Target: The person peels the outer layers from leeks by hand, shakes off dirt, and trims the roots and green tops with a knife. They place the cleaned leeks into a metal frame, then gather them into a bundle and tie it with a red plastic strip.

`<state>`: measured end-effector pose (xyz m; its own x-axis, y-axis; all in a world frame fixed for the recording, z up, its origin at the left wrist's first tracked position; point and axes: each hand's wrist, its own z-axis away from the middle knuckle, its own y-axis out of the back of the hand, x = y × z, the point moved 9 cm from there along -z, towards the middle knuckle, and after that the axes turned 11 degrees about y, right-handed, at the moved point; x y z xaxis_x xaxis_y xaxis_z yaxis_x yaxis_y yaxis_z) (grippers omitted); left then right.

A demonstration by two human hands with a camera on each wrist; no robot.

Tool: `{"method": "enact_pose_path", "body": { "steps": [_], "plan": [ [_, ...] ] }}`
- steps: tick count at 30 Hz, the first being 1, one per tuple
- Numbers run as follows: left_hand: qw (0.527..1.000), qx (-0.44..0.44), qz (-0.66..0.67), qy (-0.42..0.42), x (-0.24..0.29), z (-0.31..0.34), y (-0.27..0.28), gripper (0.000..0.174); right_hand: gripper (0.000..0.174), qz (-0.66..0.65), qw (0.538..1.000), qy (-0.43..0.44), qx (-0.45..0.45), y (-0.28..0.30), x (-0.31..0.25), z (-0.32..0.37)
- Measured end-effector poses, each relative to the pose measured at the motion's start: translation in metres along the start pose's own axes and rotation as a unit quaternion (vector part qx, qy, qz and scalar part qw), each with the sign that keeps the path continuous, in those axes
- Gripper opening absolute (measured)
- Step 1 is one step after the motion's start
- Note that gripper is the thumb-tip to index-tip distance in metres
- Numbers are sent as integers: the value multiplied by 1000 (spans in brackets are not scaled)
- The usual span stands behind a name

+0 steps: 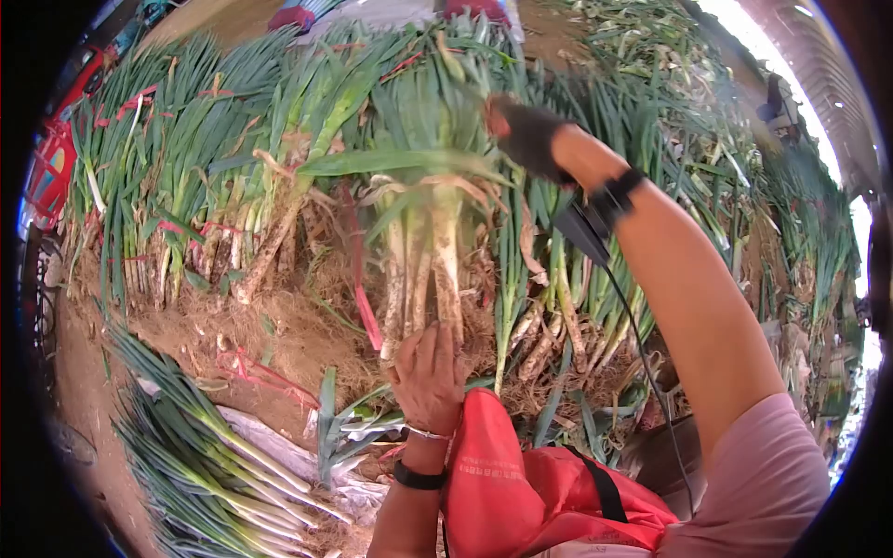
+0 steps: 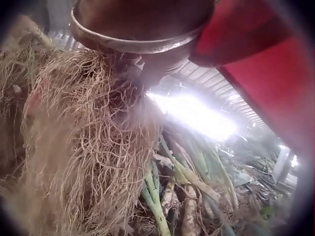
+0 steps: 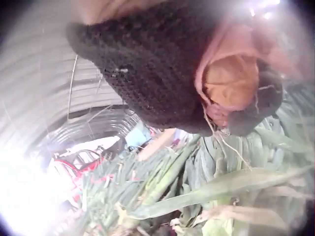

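Head view: the fingers of the left hand (image 1: 428,372) curl round the root end of one upright scallion bundle (image 1: 423,214). The gloved right hand (image 1: 528,139) meets its leaves; blurred, so its grip cannot be told. Heaped scallions (image 1: 186,186) crowd behind; bare soil (image 1: 279,344) lies open to the left.

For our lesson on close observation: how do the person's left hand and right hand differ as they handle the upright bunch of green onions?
The left hand is bare; the right hand wears a dark knitted glove. The left hand holds the bunch of green onions low, by its pale stalks; the right hand is high among its green leaves, its grip blurred. Both are at the same bunch.
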<state>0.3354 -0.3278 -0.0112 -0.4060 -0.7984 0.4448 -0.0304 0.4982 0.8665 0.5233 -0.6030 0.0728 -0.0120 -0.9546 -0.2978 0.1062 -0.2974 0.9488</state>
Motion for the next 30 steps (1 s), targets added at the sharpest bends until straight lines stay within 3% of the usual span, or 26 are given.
{"method": "enact_pose_path", "body": {
  "steps": [1,2,3,4,5,7,8,11,13,14,16,18,19,20,22,23,25,27,28,29,30],
  "plan": [
    [1000,2,3,4,0,-3,0,57,32,-6,1000,5,20,22,-26,49],
    [1000,6,7,2,2,-4,2,55,41,-62,992,-82,-74,33,-45,87],
    [1000,6,8,0,2,-4,4,55,41,-101,994,-44,-11,38,-31,104],
    [1000,6,9,-5,5,-5,5,56,47,-107,985,90,97,47,-23,110],
    [1000,4,8,-9,6,-5,7,56,47,-109,985,91,96,48,-20,126],
    [1000,9,6,-2,4,-5,10,59,52,-105,974,2,200,50,-17,161],
    [1000,4,-1,11,4,-6,12,62,54,-91,978,-46,181,40,-25,172],
    [1000,7,-27,-1,10,-6,10,69,55,-183,946,72,259,23,-71,186],
    [998,32,-59,13,15,-11,9,70,54,-261,941,32,213,3,-106,178],
    [992,60,-109,16,22,-13,12,71,57,-171,937,147,266,-4,-136,156],
    [990,102,-94,14,22,-20,12,53,60,-75,912,255,313,-5,-167,151],
    [990,124,-69,16,23,-22,20,45,56,-309,915,137,222,0,-165,156],
    [992,114,-43,29,22,-23,24,39,56,-310,914,134,225,-21,-143,158],
    [993,105,-15,41,25,-24,30,34,53,-174,952,133,215,-58,-107,158],
    [996,75,40,25,47,-16,35,35,52,-211,960,34,182,-94,-57,170],
    [995,40,88,16,59,-7,33,36,52,-351,924,-26,149,-108,-55,185],
    [992,44,121,2,85,17,35,38,50,-561,810,-137,101,-123,-65,213],
    [974,-34,226,-10,95,40,23,39,45,-557,814,-135,97,-133,-54,226],
    [950,-91,294,-50,95,50,16,38,43,-506,849,-102,117,-121,-52,240],
    [950,-93,293,-58,97,46,24,38,41,-449,880,-69,136,-108,-50,258],
    [927,-179,327,33,90,41,16,38,40,-445,880,-26,164,-91,-53,286]
  ]
}}
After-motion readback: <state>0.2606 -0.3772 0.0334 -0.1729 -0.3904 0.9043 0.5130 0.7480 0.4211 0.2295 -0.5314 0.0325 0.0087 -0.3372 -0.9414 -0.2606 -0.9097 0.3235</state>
